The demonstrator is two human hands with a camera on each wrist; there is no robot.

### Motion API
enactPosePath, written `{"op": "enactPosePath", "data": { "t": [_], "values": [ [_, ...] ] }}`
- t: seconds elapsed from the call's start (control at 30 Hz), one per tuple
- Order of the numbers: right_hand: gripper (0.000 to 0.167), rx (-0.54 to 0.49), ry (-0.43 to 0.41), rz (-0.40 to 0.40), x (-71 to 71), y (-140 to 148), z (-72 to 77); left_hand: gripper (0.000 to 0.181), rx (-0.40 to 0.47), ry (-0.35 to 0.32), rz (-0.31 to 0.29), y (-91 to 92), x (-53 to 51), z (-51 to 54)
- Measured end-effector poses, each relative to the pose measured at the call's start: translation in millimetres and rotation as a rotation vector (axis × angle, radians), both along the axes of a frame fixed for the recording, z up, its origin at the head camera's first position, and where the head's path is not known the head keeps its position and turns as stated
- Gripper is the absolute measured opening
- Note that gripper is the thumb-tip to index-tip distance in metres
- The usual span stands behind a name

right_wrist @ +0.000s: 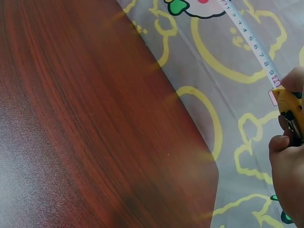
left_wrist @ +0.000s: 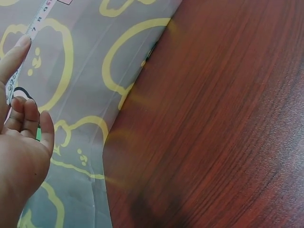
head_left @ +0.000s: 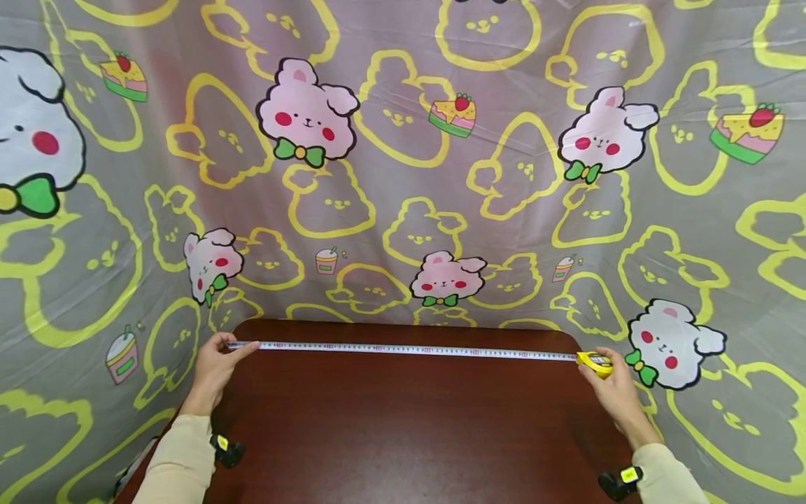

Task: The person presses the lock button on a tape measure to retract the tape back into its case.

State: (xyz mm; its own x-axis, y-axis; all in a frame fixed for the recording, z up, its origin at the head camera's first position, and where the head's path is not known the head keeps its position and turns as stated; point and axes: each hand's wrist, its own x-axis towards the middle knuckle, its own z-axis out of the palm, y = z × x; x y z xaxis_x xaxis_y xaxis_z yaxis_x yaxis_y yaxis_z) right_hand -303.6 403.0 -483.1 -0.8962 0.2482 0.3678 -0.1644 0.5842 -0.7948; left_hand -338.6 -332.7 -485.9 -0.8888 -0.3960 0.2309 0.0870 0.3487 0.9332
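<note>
Left hand [head_left: 216,369]: pinches the free end of the tape blade [head_left: 403,351], with one digit over the printed marks.
Right hand [head_left: 612,388]: grips the yellow tape case [head_left: 595,363], curled round it close to the blade mouth.
Blade place: pulled out between both hands, roughly along the far edge of the tabletop [head_left: 403,434], from near far left corner to near far right corner.
Blade height: seems raised off the wood, going by wrist views; exact gap unclear.
Tension: looks straight, no clear sag; best kept with an even, gentle pull, no yanking at the left pinch.
Twist: printed face readable in all views; match both wrist angles to avoid buckling.
Blade mouth: keep in line with the blade, no kinking.
Lock: can't tell if set; hold firmly against snap-back.
Backdrop: patterned cloth [head_left: 390,182] beyond far edge; avoid snagging.
</note>
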Motion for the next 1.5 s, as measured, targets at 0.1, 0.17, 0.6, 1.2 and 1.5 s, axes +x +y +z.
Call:
{"op": "enactPosePath", "data": {
  "t": [0.1, 0.17, 0.6, 1.2, 1.5],
  "values": [
    [0.058, 0.007, 0.015, 0.018, -1.3, -2.2, -0.2, 0.051, -0.018, -0.006, -0.002, 0.5, 0.9, 0.5],
    [0.057, 0.016, 0.019, 0.019, -2.2, -3.8, -0.8, 0.053, -0.039, -0.017, -0.006, 1.0, 1.2, 0.2],
    [0.057, 0.009, 0.032, 0.050, -5.4, -15.4, -4.1, 0.056, -0.073, -0.018, -0.057, 2.3, 4.0, -3.1],
    [0.058, 0.027, 0.026, 0.063, -7.7, -29.7, -4.9, 0.051, -0.088, 0.041, -0.083, 10.4, 2.4, -8.5],
    [0.059, 0.049, 0.034, 0.075, -10.3, -36.9, -4.8, 0.051, -0.081, 0.038, -0.085, 13.8, 2.7, -9.0]
  ]
}}
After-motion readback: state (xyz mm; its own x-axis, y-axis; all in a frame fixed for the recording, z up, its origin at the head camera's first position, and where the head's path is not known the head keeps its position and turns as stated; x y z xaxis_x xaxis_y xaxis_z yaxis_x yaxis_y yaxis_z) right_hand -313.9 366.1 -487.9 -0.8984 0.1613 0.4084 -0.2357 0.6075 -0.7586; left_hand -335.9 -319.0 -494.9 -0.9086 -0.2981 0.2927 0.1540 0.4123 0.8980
